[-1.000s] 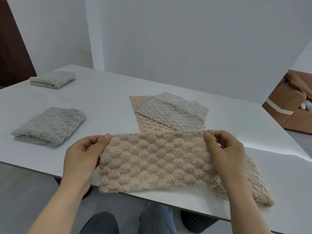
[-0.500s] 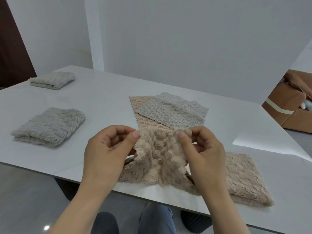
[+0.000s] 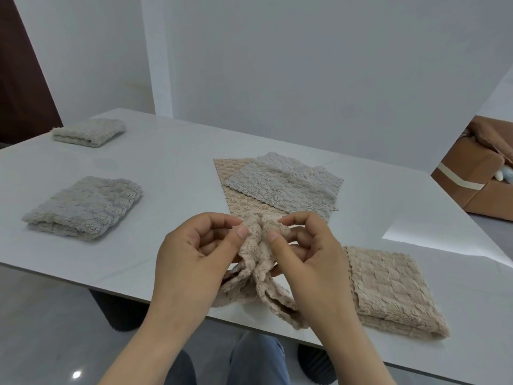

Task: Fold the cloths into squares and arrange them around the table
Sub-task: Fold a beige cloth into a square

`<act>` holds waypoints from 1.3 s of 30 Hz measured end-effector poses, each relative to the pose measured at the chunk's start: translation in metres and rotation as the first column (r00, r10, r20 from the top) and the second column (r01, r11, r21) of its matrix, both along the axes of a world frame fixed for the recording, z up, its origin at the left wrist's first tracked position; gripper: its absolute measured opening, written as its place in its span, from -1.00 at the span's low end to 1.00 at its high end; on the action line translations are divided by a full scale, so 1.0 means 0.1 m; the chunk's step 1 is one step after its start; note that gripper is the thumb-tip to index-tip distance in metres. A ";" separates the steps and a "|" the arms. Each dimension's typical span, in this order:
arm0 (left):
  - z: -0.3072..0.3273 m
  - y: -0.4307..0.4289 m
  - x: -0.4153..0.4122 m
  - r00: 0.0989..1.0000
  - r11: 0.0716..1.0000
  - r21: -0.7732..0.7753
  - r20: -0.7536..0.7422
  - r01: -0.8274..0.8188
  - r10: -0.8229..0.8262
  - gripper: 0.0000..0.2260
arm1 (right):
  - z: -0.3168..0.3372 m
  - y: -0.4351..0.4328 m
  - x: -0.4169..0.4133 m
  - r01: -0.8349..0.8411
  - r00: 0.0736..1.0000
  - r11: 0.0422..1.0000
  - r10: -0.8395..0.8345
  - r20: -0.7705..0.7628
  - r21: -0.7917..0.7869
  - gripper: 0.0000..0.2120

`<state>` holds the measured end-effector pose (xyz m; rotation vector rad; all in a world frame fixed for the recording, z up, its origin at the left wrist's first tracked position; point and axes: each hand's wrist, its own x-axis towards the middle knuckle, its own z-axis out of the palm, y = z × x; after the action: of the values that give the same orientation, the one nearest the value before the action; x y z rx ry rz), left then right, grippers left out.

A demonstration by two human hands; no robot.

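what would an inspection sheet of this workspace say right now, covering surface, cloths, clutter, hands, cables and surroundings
Surface: white table, glossy, with a bright patch of light at the right.
Job's things: held beige cloth bunched at the near edge; folded beige cloth to its right; near grey square and far grey square folded at the left; flat grey cloth lying on flat beige cloth at mid-table.
Clutter: nothing seen.
Hands: left hand and right hand each pinch the held cloth's top, close together.
Cables: nothing seen.
Surroundings: white wall; brown box-like thing at the right.
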<state>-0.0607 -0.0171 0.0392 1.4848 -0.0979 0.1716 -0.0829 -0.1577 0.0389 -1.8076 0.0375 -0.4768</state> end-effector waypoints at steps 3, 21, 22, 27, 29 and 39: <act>-0.01 0.01 -0.02 0.997 0.994 -0.082 -0.031 0.067 -0.070 -0.81 | 0.00 -0.01 -0.01 -0.072 0.997 0.996 0.073 0.013 -0.056 -0.78; -0.03 0.15 -0.02 0.998 0.995 -0.086 -0.043 0.051 -0.055 -0.88 | 0.16 -0.31 0.12 -0.518 0.834 0.846 0.532 -0.145 0.128 -0.66; -0.02 0.14 -0.02 0.997 0.995 -0.083 -0.043 0.055 -0.059 -0.88 | 0.16 -0.30 0.12 -0.514 0.839 0.849 0.527 -0.135 0.120 -0.71; -0.02 0.14 -0.02 0.997 0.996 -0.068 -0.039 0.065 -0.068 -0.87 | 0.15 -0.25 0.16 -0.487 0.863 0.868 0.496 -0.098 0.100 -0.80; -0.02 0.14 -0.03 0.997 0.996 -0.058 -0.036 0.065 -0.067 -0.81 | 0.16 -0.24 0.17 -0.493 0.861 0.865 0.501 -0.093 0.093 -0.82; 0.00 0.13 -0.02 0.999 1.000 -0.015 -0.038 0.009 -0.010 -0.91 | 0.21 -0.18 0.24 -0.316 0.943 0.910 0.332 0.015 -0.269 -0.84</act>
<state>-0.0628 -0.0037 0.0396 1.4717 -0.0728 0.1361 -0.0587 -0.1756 0.0596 -2.0088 -0.3808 -0.3063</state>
